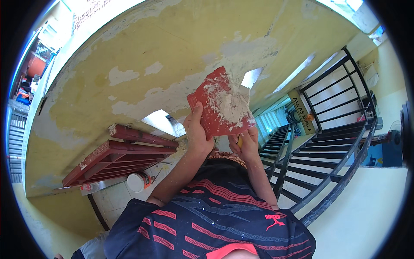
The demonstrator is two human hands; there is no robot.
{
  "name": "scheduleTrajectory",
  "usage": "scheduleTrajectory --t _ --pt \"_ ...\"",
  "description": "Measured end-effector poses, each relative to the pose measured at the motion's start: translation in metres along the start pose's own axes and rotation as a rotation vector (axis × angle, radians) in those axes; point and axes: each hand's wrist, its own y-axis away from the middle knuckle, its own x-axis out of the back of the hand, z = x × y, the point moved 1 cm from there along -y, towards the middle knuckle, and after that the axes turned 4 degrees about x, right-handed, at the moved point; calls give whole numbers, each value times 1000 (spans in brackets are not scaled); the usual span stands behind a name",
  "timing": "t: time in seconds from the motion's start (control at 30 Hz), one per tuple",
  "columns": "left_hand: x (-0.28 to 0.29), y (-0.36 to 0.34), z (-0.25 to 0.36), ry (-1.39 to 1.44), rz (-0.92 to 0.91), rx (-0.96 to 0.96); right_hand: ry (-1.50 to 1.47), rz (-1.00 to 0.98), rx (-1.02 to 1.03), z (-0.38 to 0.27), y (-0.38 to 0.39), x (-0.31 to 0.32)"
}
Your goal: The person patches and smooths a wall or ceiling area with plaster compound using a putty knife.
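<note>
Far left: red-brown slatted frame (pixel 116 157) jutting out from the wall, paint worn at its end; white lidded tub (pixel 137 181) just below it, beside a tiled patch.
Wall: yellow wall (pixel 142 39) filling the upper middle, blotched with pale filler patches (pixel 122 74) and flaked spots.
Left hand: left hand (pixel 197 131) raised, fingers wrapped around the lower left edge of the red plastic board (pixel 217 105), thumb lying up along its face; firmly gripping.
Board: flat, tilted, held up against the wall's patched area, between both hands; loaded with a heap of white putty (pixel 230 103) smeared across its middle and right side.
Right hand: right hand (pixel 246 144) just under the board's lower right corner, curled closed around a yellow handle (pixel 239 140); only a sliver of that handle showing, rest of the tool hidden behind board and fingers.
Clothing: dark shirt (pixel 215 216) with red stripes filling the lower middle.
Right: black metal railing (pixel 332 142) of bars running off to the right, near the right forearm; bright windows beyond.
</note>
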Motion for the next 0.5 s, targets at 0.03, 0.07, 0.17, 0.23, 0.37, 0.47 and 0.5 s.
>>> scheduleTrajectory --t 0.03,0.07,0.17,0.23,0.37,0.47,0.5 --pt "0 1 -1 3 -1 -16 -27 -20 -6 -2 0 -1" --pt "0 1 -3 4 -4 -27 -28 -23 -7 -4 1 -1" --pt "0 0 0 5 26 -23 -16 -20 -9 -8 0 0" --pt "2 -1 0 19 22 -40 -28 -29 -46 -11 -1 -1" --pt "9 -4 2 21 -1 -72 26 -26 -115 -24 -2 -3" --pt "6 -2 6 15 14 -86 39 -43 -142 -31 -3 -3" --pt "8 -3 7 15 15 -87 57 -23 -164 -33 -5 -3"
